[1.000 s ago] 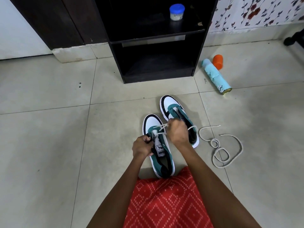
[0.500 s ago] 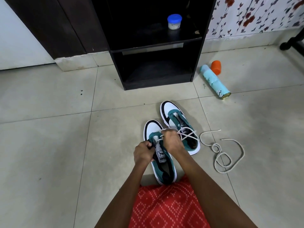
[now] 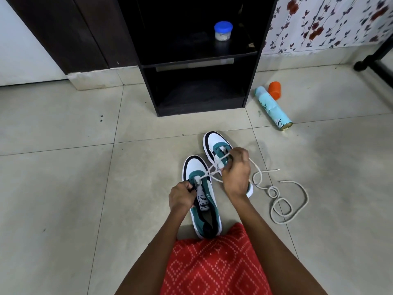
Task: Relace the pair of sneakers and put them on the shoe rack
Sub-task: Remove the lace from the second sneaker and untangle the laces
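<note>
Two white, teal and black sneakers stand side by side on the tiled floor. My left hand (image 3: 182,195) grips the left edge of the near sneaker (image 3: 204,207) by its lowest eyelets. My right hand (image 3: 236,171) pinches a white lace (image 3: 209,172) that runs from those eyelets up to the right, stretched above the far sneaker (image 3: 214,143), which the hand partly hides. A second white lace (image 3: 282,201) lies loose in loops on the floor to the right. The black shoe rack (image 3: 200,60) stands straight ahead, its lower shelf bare.
A small jar with a blue lid (image 3: 223,30) sits on the rack's upper shelf. A light-blue spray can (image 3: 273,108) lies on the floor right of the rack, with an orange cap (image 3: 275,90) beside it. A dark furniture leg (image 3: 372,62) stands at the far right.
My right hand has pulled the lace up and to the right, away from the near sneaker, so the lace now runs taut. My left hand has kept its hold.
</note>
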